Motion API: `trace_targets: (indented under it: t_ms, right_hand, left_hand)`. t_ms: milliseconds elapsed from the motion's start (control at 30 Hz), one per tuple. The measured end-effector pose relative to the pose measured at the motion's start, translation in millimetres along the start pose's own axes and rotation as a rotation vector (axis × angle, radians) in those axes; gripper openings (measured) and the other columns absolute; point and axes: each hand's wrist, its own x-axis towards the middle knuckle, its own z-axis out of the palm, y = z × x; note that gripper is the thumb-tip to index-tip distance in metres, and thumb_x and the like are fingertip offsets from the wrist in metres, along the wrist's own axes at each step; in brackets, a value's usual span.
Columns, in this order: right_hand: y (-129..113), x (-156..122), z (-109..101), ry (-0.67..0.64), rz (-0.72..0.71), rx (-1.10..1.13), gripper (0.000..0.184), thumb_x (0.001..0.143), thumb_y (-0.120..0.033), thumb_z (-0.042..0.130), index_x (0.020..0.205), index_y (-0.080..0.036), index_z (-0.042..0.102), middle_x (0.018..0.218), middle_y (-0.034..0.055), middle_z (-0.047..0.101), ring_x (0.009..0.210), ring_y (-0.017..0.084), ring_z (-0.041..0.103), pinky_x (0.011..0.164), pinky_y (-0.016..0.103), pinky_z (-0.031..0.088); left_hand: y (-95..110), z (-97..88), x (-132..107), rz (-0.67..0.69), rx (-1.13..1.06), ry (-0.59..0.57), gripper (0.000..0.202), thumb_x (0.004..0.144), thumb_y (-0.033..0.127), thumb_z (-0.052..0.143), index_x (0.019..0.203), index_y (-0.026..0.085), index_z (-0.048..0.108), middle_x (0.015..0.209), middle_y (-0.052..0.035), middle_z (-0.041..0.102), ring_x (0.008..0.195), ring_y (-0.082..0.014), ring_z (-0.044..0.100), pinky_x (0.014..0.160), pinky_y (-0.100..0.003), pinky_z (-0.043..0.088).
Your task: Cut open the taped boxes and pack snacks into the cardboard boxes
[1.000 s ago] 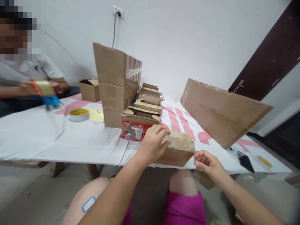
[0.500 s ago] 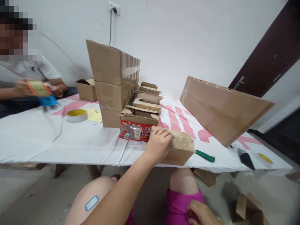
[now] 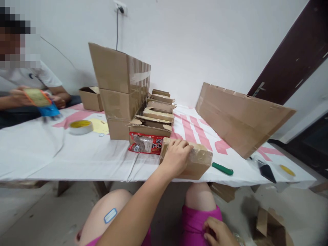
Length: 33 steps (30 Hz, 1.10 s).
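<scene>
My left hand (image 3: 178, 155) is laid over the top of a small taped cardboard box (image 3: 201, 160) at the table's front edge, fingers closed over its upper side. A red plastic food packet (image 3: 145, 143) leans beside that box, against the front of an open carton (image 3: 151, 128). My right hand (image 3: 217, 230) rests low over my right thigh, on the pink shorts (image 3: 193, 222). Its fingers are loosely bent with a gap to the thumb, and I see nothing in them. A green-handled tool (image 3: 222, 169) lies right of the small box.
Stacked closed cartons (image 3: 115, 75) and a row of open ones (image 3: 160, 106) stand mid-table. At right a large cardboard sheet (image 3: 241, 116) stands upright. Tape rolls (image 3: 80, 127) lie on the white cloth (image 3: 102, 164). At left a co-worker's hands (image 3: 20, 97) hold an orange-and-blue item.
The view has shifted slightly. My left hand has slid a little right along the top of the small box, fingertips further over it. My right hand stays on the thigh.
</scene>
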Motion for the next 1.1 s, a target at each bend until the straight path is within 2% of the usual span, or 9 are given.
trace_targets:
  t_ms: [533, 767, 933, 1100]
  right_hand:
    - [-4, 4, 4, 0.026, 0.011, -0.022, 0.022, 0.07, -0.01, 0.053, 0.086, -0.019, 0.066, 0.085, 0.0045, 0.069, 0.078, 0.017, 0.062, 0.071, 0.024, 0.043]
    - [-5, 1, 3, 0.04, 0.007, -0.028, 0.02, 0.072, -0.012, 0.052, 0.085, -0.019, 0.065, 0.085, 0.0041, 0.069, 0.078, 0.017, 0.062, 0.071, 0.025, 0.044]
    - [-4, 1, 5, 0.041, 0.004, -0.037, 0.019, 0.073, -0.014, 0.052, 0.085, -0.019, 0.065, 0.086, 0.0045, 0.069, 0.079, 0.018, 0.061, 0.072, 0.026, 0.044]
    - [-5, 2, 6, 0.046, 0.002, -0.034, 0.019, 0.073, -0.014, 0.051, 0.085, -0.02, 0.065, 0.087, 0.0044, 0.069, 0.08, 0.018, 0.062, 0.073, 0.025, 0.044]
  left_hand:
    - [14, -5.7, 4, -0.083, -0.03, 0.046, 0.015, 0.088, 0.015, 0.05, 0.088, 0.019, 0.064, 0.091, -0.006, 0.063, 0.092, -0.0227, 0.052, 0.085, -0.039, 0.035]
    - [18, -12.6, 4, -0.111, -0.088, 0.031, 0.021, 0.085, 0.006, 0.046, 0.092, 0.018, 0.062, 0.09, -0.0047, 0.068, 0.09, -0.0213, 0.057, 0.085, -0.038, 0.036]
    - [17, -13.0, 2, -0.13, -0.086, 0.037, 0.031, 0.078, -0.001, 0.045, 0.092, 0.019, 0.065, 0.094, -0.0051, 0.064, 0.091, -0.0212, 0.056, 0.086, -0.038, 0.039]
    - [14, -11.1, 2, -0.171, -0.05, 0.045, 0.031, 0.08, 0.002, 0.046, 0.095, 0.019, 0.067, 0.099, -0.0072, 0.061, 0.087, -0.0219, 0.055, 0.082, -0.037, 0.044]
